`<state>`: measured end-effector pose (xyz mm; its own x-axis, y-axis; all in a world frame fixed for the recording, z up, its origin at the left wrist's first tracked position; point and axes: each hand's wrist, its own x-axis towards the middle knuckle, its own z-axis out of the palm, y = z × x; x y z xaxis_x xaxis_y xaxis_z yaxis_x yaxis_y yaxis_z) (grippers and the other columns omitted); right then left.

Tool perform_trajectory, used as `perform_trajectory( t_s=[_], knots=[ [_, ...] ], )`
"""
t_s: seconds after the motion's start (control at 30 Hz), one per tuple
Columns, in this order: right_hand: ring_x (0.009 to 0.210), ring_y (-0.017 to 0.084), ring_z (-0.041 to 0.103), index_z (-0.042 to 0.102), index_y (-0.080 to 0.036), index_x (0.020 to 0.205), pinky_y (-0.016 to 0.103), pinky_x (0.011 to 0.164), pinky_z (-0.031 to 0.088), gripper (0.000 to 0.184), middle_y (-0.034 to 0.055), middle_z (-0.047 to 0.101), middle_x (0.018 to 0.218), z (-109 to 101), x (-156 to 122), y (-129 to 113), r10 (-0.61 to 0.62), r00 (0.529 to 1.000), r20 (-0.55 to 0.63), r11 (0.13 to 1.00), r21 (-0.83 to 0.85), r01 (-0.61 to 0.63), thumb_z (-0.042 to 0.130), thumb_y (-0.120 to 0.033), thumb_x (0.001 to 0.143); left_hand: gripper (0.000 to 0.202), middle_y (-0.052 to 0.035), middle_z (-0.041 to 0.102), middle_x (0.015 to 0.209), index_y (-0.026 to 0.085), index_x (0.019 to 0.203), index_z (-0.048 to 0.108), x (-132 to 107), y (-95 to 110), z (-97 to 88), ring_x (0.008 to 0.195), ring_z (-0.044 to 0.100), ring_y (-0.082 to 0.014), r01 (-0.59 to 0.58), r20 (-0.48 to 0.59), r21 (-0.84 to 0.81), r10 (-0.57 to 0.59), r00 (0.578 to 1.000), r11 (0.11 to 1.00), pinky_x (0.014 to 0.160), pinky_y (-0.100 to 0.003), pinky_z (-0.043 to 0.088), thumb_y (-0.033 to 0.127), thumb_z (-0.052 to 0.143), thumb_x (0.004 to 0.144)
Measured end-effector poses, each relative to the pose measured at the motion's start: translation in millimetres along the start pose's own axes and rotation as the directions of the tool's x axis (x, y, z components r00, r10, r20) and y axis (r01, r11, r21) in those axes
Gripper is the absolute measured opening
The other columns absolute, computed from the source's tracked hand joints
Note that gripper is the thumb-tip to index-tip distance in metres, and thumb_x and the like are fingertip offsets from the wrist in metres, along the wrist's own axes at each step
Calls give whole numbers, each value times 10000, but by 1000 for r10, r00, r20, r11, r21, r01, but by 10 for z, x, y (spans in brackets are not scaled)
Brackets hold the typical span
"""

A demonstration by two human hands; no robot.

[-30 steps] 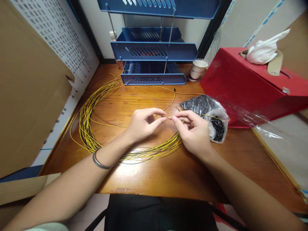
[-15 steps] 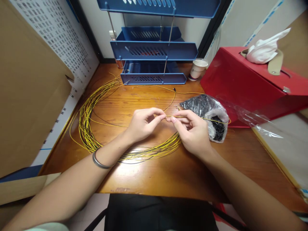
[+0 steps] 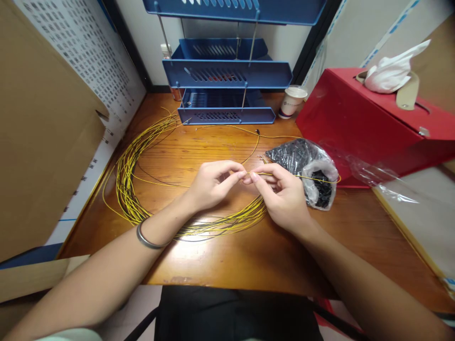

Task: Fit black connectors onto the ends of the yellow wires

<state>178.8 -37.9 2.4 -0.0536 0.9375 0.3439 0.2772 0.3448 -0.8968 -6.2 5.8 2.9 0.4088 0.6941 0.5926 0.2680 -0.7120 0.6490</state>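
Note:
My left hand (image 3: 217, 183) pinches a thin yellow wire (image 3: 316, 178) between thumb and forefinger. Close beside it, my right hand (image 3: 284, 194) pinches the same wire, which trails off to the right over a plastic bag. What sits right at the fingertips is too small to make out. Under and around my hands lies a big loose coil of yellow and black wires (image 3: 124, 189). The clear plastic bag (image 3: 295, 154) holds many small black pieces, and its open mouth (image 3: 323, 187) faces me. A small black piece (image 3: 258, 133) sits on a wire behind my hands.
A blue tiered tray rack (image 3: 227, 75) stands at the back of the wooden table (image 3: 213, 270). Right of it are a paper cup (image 3: 292, 102) and a red box (image 3: 341, 118) with tissue on top. Brown cardboard (image 3: 42, 128) rises at the left.
My right hand has shifted slightly left, closer to my left hand along the wire. Both hands keep their pinch.

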Motion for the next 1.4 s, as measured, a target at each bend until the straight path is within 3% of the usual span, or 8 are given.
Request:
perform_trajectory(
  t_s=[0.17, 0.33, 0.5, 0.63, 0.87, 1.07, 1.23, 1.4],
  knots=[
    [503, 106, 585, 695, -199, 963, 316, 739, 579, 101, 30, 774, 825, 5, -1, 3, -22, 999, -25, 999, -25, 22, 638, -282, 952, 146, -23, 761, 772, 130, 860, 728, -5, -7, 2, 622, 629, -86, -35, 9, 13, 35, 999, 999, 613, -175, 461, 196, 627, 943],
    [546, 121, 605, 715, -191, 934, 296, 677, 552, 106, 38, 776, 819, -2, 4, -5, -20, 999, -35, 996, -84, 17, 644, -270, 934, 156, -20, 753, 779, 127, 860, 709, -6, 4, 2, 652, 635, -85, -34, 25, 6, 34, 999, 999, 632, -171, 461, 206, 613, 955],
    [503, 106, 536, 728, -189, 904, 257, 496, 394, 108, 28, 776, 794, -20, 3, -17, -18, 1000, -23, 984, -176, 14, 647, -261, 910, 193, -21, 741, 772, 141, 855, 686, -10, 10, -2, 634, 610, -96, 31, 57, 19, -32, 998, 999, 634, -196, 460, 246, 573, 971],
    [456, 85, 440, 729, -185, 869, 259, 467, 310, 126, 19, 762, 768, -37, 0, -8, -14, 1000, -12, 974, -227, 11, 645, -273, 905, 204, -13, 712, 745, 149, 853, 654, -18, 5, -6, 612, 575, -98, 62, 91, 32, -64, 994, 998, 618, -205, 442, 264, 543, 980],
    [605, 140, 629, 714, -188, 840, 267, 537, 388, 163, 44, 763, 797, -50, -2, -4, 13, 1000, 11, 977, -211, -10, 628, -300, 921, 282, 16, 579, 652, 170, 764, 547, -16, 20, -9, 584, 506, -101, 82, 134, 59, -89, 987, 995, 609, -224, 400, 274, 458, 1011],
    [611, 141, 641, 706, -189, 834, 267, 544, 407, 160, 40, 758, 788, -47, 2, -8, 3, 1000, 11, 977, -211, 0, 626, -296, 921, 360, 34, 494, 577, 178, 679, 489, -14, 7, 10, 529, 440, -92, 68, 127, 70, -77, 989, 995, 564, -235, 342, 279, 450, 1022],
    [670, 162, 689, 695, -199, 836, 272, 580, 466, 151, 41, 755, 793, -43, -9, 0, -5, 1000, -11, 983, -182, 3, 627, -299, 926, 446, 33, 472, 546, 184, 631, 471, -22, -29, 12, 509, 441, -92, 97, 50, 46, -100, 994, 994, 560, -241, 354, 333, 422, 1048],
    [706, 180, 717, 686, -204, 841, 282, 616, 512, 135, 45, 752, 779, -40, -16, 3, -9, 1000, -27, 988, -151, 5, 629, -291, 927, 302, 13, 592, 637, 164, 847, 620, -32, -46, 1, 589, 550, -104, 172, -14, -35, -172, 985, 985, 610, -225, 433, 329, 450, 1035]
  ],
)
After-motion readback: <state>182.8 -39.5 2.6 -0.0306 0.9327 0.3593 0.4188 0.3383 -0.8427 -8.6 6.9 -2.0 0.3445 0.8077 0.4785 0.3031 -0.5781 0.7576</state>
